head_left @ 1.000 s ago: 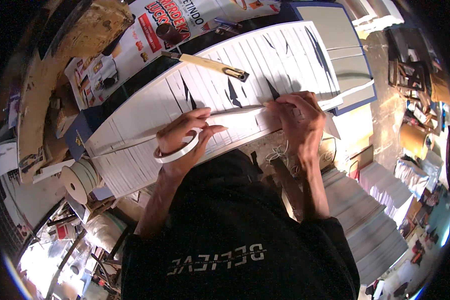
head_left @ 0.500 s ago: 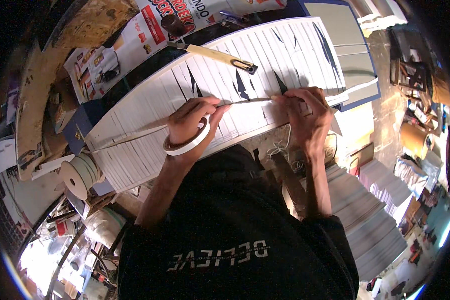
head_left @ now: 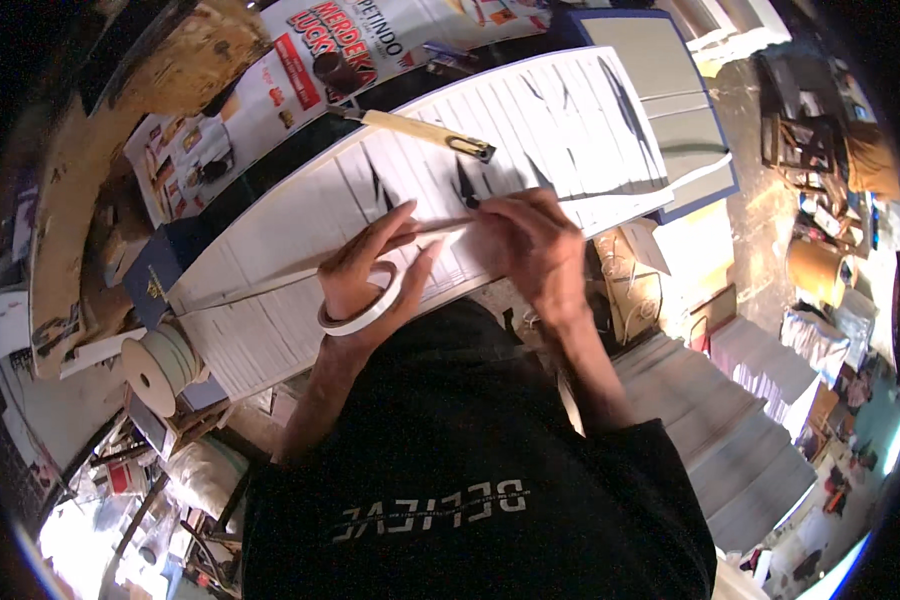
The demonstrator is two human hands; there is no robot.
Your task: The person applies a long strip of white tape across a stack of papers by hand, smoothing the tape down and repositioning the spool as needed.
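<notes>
A long row of white-edged paper blocks [head_left: 260,345] lies in front of me, dark gaps between some of them. Across it runs a narrow white strip [head_left: 610,198], passing under or through both hands. My left hand [head_left: 355,275] rests over the strip, thumb and fingers apart, with a roll of white tape [head_left: 365,322] looped around it. Close by on the right, my right hand [head_left: 540,245] has its fingertips pressed together at the strip; motion blurs it and hides the exact grip. A wooden-handled tool [head_left: 425,135] lies across the far part of the row.
Left of the row stand a spool [head_left: 150,372] and a dark blue box [head_left: 155,265]. A printed banner sheet [head_left: 270,95] spreads beyond it. At the far right is a blue-edged grey board [head_left: 650,70]. Stacked sheets [head_left: 730,440] stand at my lower right.
My right hand has moved left along the strip, nearer to the left hand. My left hand's thumb and fingers have parted from their pinch. The whole view has shifted slightly.
</notes>
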